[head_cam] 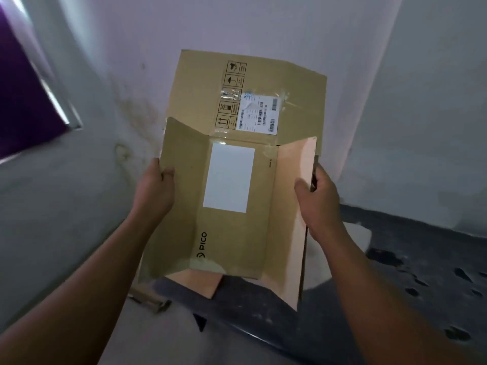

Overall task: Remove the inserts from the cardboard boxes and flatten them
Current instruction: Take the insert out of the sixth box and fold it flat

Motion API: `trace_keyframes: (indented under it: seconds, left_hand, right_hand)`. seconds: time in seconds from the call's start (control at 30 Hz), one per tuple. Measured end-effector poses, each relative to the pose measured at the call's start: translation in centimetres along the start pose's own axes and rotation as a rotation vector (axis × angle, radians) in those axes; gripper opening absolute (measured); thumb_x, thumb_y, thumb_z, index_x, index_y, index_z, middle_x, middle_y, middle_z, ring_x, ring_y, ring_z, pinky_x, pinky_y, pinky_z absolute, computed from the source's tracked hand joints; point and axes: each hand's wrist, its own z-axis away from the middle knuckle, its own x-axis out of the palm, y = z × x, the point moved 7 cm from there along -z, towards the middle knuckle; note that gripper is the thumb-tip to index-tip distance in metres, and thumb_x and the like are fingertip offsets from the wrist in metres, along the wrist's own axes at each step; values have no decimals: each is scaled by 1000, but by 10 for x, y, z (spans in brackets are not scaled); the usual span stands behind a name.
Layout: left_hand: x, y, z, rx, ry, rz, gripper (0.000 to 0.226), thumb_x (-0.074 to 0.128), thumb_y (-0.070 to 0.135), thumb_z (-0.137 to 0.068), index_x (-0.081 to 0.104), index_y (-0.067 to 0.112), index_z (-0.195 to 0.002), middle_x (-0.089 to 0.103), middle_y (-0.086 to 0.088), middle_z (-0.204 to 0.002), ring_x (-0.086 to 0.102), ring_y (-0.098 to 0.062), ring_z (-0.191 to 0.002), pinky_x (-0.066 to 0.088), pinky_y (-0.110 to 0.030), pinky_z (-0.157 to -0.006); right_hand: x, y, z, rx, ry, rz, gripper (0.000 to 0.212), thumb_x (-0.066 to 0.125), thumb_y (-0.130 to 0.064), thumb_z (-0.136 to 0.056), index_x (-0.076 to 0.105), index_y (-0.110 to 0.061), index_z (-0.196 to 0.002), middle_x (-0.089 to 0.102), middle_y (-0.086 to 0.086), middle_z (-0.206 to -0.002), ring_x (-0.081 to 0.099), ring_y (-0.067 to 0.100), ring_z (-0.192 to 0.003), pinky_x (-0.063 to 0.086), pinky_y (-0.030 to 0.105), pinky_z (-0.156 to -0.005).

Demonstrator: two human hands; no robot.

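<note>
Cardboard box [237,238], flattened, held up mid-frame before a wall [263,22]. At its nine o'clock, left hand [155,192], fingers [168,172] clamped on the box edge; at three o'clock, right hand [320,204], likewise clamped on the opposite edge.

Pale walls [263,22] meet in a corner, one blotched with a yellowish-brown stain [137,109]. A purple curtain [23,96] fills the upper left beside a bright window frame [64,109]. The dark grey floor [421,259] at lower right is patchy and scuffed.
</note>
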Motion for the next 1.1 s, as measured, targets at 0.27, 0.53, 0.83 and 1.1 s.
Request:
trace_keyframes:
  seconds: [0.27,0.53,0.83,1.1]
  left_hand:
    - [-129,-101,-63,-83,34,29,15,40,15,-96,52,12,-103,56,-5,-78,50,-17,-63,44,-30,-52]
    - [-208,-217,-150,-157,123,20,18,40,14,-93,55,6,-96,53,-10,-76,47,-21,-63,39,-30,-54]
    - [-229,-381,-293,-221,119,-63,14,40,16,-93,54,13,-91,56,-8,-77,50,-20,-65,43,-33,-57]
    - [-168,-541,-380,-286,-71,-252,15,41,11,-92,47,13,-79,45,5,-66,40,-6,-58,29,-25,-49]
  right_hand:
    - [172,-58,16,87,13,-8,21,52,-26,-95,63,-11,-87,61,-2,-73,52,10,-61,37,20,-52]
    - [339,-85,6,92,-67,-59,28,50,-20,-91,49,-6,-67,45,8,-59,36,14,-50,31,26,-48]
    - [561,-40,-45,125,-106,122,32,45,-25,-98,44,-12,-69,49,1,-66,45,17,-59,33,31,-52]
    - [701,84,-52,438,-53,148,22,46,-22,-95,62,-8,-92,64,10,-85,59,26,-77,48,36,-71]
